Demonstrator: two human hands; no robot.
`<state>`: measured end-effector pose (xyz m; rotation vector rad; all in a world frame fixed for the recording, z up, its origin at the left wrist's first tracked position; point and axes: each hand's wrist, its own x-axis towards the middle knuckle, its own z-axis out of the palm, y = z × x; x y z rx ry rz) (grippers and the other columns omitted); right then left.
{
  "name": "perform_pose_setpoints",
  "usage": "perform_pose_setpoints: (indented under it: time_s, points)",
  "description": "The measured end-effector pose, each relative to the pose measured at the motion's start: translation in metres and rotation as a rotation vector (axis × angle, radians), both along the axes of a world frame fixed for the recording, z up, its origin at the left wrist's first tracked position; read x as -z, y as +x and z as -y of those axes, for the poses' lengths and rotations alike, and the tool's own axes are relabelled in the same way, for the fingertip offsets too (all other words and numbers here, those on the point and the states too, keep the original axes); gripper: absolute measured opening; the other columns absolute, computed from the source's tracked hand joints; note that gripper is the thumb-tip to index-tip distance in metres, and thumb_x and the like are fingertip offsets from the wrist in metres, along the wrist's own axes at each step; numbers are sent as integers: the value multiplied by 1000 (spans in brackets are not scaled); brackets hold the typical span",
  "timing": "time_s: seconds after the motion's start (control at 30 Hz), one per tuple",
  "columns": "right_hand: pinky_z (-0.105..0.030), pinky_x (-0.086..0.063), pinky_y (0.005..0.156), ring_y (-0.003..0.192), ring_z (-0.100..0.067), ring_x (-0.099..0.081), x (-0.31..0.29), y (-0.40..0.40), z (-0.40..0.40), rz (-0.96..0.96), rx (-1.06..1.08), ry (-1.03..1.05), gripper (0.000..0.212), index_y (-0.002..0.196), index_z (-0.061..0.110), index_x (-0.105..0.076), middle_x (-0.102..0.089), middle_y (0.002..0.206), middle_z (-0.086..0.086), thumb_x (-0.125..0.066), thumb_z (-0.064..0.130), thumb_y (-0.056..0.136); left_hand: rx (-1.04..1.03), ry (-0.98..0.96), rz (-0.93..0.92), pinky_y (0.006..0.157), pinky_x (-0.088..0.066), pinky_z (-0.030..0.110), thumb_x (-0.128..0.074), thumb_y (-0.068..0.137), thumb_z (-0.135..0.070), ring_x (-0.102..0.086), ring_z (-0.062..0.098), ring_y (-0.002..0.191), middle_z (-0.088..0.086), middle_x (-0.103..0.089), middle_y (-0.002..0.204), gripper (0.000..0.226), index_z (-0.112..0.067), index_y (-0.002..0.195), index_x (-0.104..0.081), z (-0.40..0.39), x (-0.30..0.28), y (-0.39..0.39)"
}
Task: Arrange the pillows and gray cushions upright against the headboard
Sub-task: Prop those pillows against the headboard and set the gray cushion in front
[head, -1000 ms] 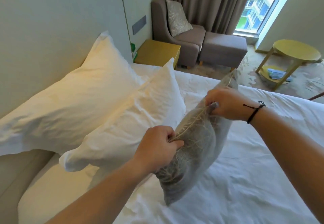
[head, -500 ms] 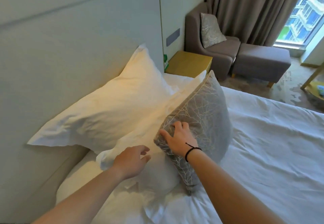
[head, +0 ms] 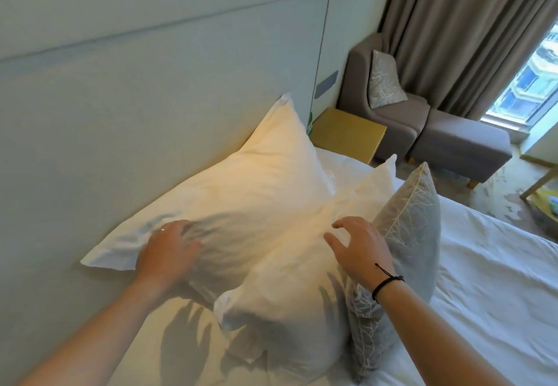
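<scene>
Against the pale headboard [head: 136, 90], at 10 o'clock in the head view, a large white pillow [head: 241, 192] leans upright, its top corner pointing toward 12. Left hand [head: 169, 253] lies on that pillow's lower left corner; fingers [head: 178, 230] straight and slightly spread, palm flat on the fabric, nothing pinched. A ring shows on one finger.

Second white pillow [head: 290, 283] stands in front of the first, at centre frame, leaning back on it and overlapping its lower right part. Right hand [head: 359, 250] sits over the upper right edge of this pillow, fingers spread and gently bent, thumb out toward 9 o'clock; whether the fingertips touch the fabric, cannot tell. No grip on anything. A black cord bracelet [head: 388, 281] circles the right wrist.

Gray cushion [head: 413, 234] with a pale branching pattern stands upright on edge at 3 o'clock of the right hand, just beside it, resting against the front pillow's right face. Its lower end sits on the white bedsheet [head: 489, 295].

Background, 1 o'clock: yellow nightstand [head: 347, 135] beside the bed, gray armchair [head: 392, 117] holding another patterned cushion [head: 383, 84], gray footstool [head: 462, 144], brown curtain [head: 468, 32], window [head: 531, 84] at 2 o'clock.
</scene>
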<state>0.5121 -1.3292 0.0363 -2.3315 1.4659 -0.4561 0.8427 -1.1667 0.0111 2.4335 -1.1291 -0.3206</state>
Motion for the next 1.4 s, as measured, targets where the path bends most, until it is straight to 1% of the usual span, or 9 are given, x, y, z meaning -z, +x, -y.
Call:
perform_pose_setpoints:
  time_s: [0.1, 0.17, 0.3, 0.43, 0.6, 0.87, 1.03, 1.27, 1.4]
  points:
    - [-43, -16, 120, 151, -19, -8, 1, 57, -6, -292, -252, 162, 47, 133, 43, -52, -27, 159, 9, -51, 60, 89, 16, -24, 43, 99, -48, 48, -56, 93, -41, -53, 30, 124, 2, -56, 140, 41, -27, 132, -56, 13, -4, 49]
    - [-43, -13, 121, 151, -18, -1, 8, 100, -11, -357, -342, 219, 50, 140, 44, -44, -19, 162, 10, -51, 56, 92, 49, -16, 56, 100, -47, 47, -55, 94, -40, -53, 30, 123, 2, -55, 141, 41, -27, 133, -55, 20, 1, 77]
    - [-39, -15, 121, 151, -18, -6, 12, 179, -9, -350, -360, 309, 60, 151, 36, -28, -20, 162, 9, -52, 40, 97, 131, 52, 15, 103, -44, 44, -50, 93, -54, -52, 28, 126, 0, -51, 145, 57, -27, 142, -44, 30, 20, 110]
    - [-37, -19, 119, 150, -18, -12, 16, 239, 12, -342, -370, 317, 66, 154, 32, -17, -22, 161, 8, -51, 33, 98, 161, 103, -43, 101, -46, 41, -31, 87, -75, -55, 25, 126, -2, -53, 144, 75, -30, 147, -32, 39, 39, 126]
    - [-42, -26, 115, 147, -24, -20, 14, 287, 46, -398, -407, 286, 60, 150, 36, -24, -26, 160, 2, -51, 43, 97, 286, 190, 175, 94, -51, 33, -10, 82, -78, -59, 21, 122, -1, -53, 144, 88, -24, 149, -23, 54, 42, 124]
    - [-44, -25, 117, 148, -23, -20, 1, 328, 104, -628, -491, 190, 65, 152, 36, -20, -22, 162, 5, -54, 32, 97, 238, 184, 104, 95, -51, 32, -11, 90, -72, -58, 20, 123, -2, -54, 143, 76, -24, 145, -32, 87, 48, 128]
    - [-44, -46, 101, 130, -22, -43, -9, 347, 143, -758, -605, 192, 96, 147, 38, -25, -42, 146, 7, -80, 46, 68, 176, 214, 54, 90, -53, 34, -16, 87, -78, -63, 20, 113, -2, -62, 130, 75, -24, 133, -42, 85, 54, 128]
    - [-43, -36, 107, 136, -19, -37, -1, 385, 203, -1005, -745, -27, 76, 147, 37, -28, -40, 149, 12, -66, 28, 82, 120, 286, 41, 70, -47, 32, -34, 85, -78, -64, 16, 93, -7, -68, 101, 59, -28, 104, -56, 85, 53, 128]
    - [-51, -18, 119, 148, -19, -19, 4, 408, 228, -1323, -749, 47, 114, 153, 41, -12, -26, 159, 7, -85, 47, 65, 114, 271, 28, 65, -45, 29, -33, 89, -73, -61, 12, 82, -11, -66, 92, 45, -32, 92, -53, 92, 53, 127]
